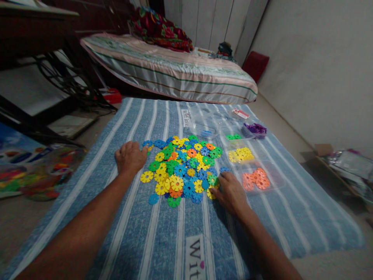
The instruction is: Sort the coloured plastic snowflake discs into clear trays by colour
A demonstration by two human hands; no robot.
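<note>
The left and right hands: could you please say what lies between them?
A pile of yellow, blue, green and orange notched plastic discs lies between them in the head view.

The left hand (131,157) is on the striped cloth (116,229), its fingers at the left edge of a pile of colored discs (189,188). The right hand (232,193) has its fingers at a yellow disc (211,194) on the pile's near right side. Right of those fingers sits a clear box (277,179) with orange discs (262,179); beyond them lie yellow discs (241,154), green discs (233,137) and purple pieces (256,129). Well past both hands' fingers stands a bed (175,72).
</note>
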